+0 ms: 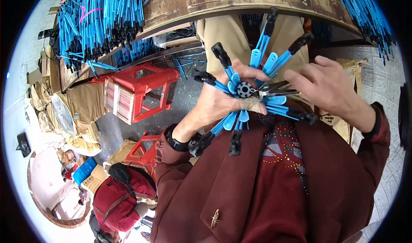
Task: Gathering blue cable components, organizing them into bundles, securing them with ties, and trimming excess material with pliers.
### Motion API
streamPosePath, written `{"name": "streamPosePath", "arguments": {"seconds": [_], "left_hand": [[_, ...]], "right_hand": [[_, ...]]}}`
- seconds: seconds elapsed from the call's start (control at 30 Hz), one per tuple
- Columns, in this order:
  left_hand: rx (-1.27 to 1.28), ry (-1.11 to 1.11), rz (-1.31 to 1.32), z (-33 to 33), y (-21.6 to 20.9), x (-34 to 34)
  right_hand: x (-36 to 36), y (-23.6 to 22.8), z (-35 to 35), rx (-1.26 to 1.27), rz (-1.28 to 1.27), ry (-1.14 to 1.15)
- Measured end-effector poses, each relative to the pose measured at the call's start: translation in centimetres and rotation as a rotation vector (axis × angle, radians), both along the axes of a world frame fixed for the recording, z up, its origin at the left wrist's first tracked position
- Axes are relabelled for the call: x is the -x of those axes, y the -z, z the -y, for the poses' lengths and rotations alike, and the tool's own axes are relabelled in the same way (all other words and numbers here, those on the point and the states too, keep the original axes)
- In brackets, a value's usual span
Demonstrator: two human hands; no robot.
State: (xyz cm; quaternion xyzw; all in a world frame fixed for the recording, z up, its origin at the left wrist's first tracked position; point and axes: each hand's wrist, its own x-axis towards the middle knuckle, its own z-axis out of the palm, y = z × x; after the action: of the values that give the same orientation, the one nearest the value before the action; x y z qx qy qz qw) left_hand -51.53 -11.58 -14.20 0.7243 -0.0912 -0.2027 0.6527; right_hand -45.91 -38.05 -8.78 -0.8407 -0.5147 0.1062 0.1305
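Observation:
My left hand (214, 95) is closed around the middle of a round rack of blue arms. Its black slotted hub (245, 89) shows between thumb and fingers, and beige tape wraps one digit. Blue rods and flat blue tabs (270, 63) spread out from the hub, with black clips (220, 55) at their outer ends. Right of the hub is a dark tool like pliers (274, 88), its metal jaws against the rack. My right hand (324, 88) is at the tool's handle end with fingers curled; how it grips the handles is partly hidden.
Thick bundles of blue rods with black ends (98, 24) lie on the worn wooden table (184, 7) ahead. More rods (365, 11) hang over its right end. Red stools (141, 86) stand at left on the grey floor. Another person in red (120, 200) is behind at lower left.

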Motion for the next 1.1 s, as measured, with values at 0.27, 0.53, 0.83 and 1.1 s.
{"name": "streamPosePath", "arguments": {"seconds": [0.27,0.53,0.83,1.1], "left_hand": [[0.091,0.045,-0.004,0.3,2.2,-1.2],[0.155,-0.19,-0.11,0.5,2.1,-3.3],[0.129,-0.094,-0.047,0.6,3.4,-3.7],[0.259,-0.043,-0.059,-0.5,4.1,-2.9]], "right_hand": [[1.3,2.4,-1.0,-0.18,-0.361,0.285],[-3.4,-0.2,-0.5,-0.017,-0.289,0.173],[-2.1,1.6,-0.3,-0.017,-0.356,0.223],[-5.2,-2.0,-2.5,0.384,-1.402,0.345]]}}
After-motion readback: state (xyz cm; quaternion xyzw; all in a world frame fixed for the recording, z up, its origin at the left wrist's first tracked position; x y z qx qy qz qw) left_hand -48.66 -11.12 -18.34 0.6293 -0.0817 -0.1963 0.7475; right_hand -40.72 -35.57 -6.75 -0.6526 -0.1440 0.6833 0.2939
